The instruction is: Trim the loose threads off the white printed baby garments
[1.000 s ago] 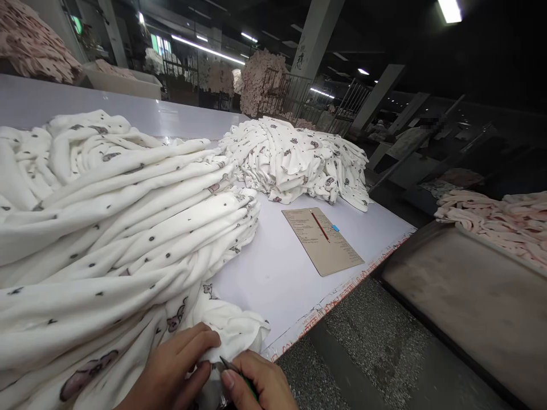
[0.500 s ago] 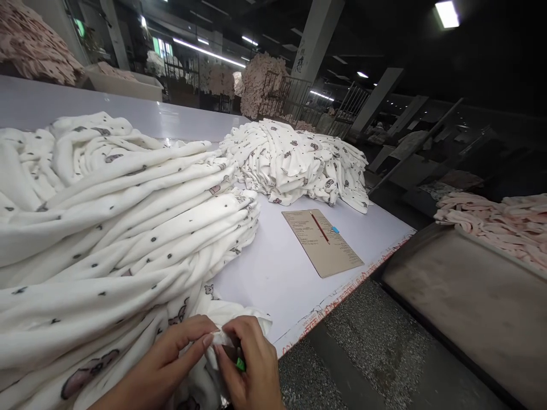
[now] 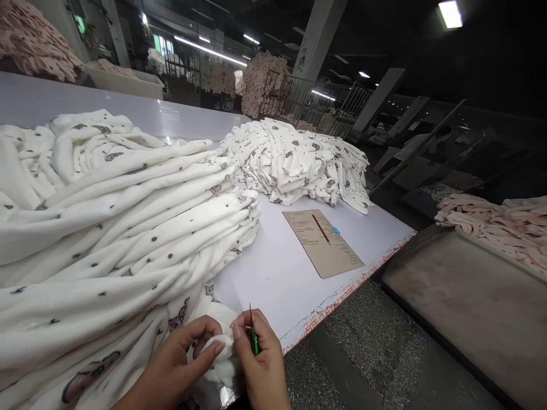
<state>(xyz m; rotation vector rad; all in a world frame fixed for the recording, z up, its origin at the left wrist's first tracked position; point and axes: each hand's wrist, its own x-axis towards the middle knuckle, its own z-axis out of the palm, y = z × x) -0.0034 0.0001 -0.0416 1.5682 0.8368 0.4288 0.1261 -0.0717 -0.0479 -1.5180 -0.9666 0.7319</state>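
Low down, between the hands (image 3: pixel 179 356) (image 3: pixel 265 367), bunched white fabric (image 3: pixel 223 369)

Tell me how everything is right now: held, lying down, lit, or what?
Left hand, pinching white cloth
Right hand, holding the green tool
Green tool, pointed end up
Near white pile, bunched in folds
Far white pile, heaped
Brown card, lying flat
Red pencil, lying on the card
Ceiling light, lit

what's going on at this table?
A person's left hand pinches a bunched bit of white cloth beside a large heap of printed fabric. The right hand, close by, holds a small green-handled tool, dark tip pointing forward. Farther along the table lie another printed pile and a card with a dark-red pencil on it.
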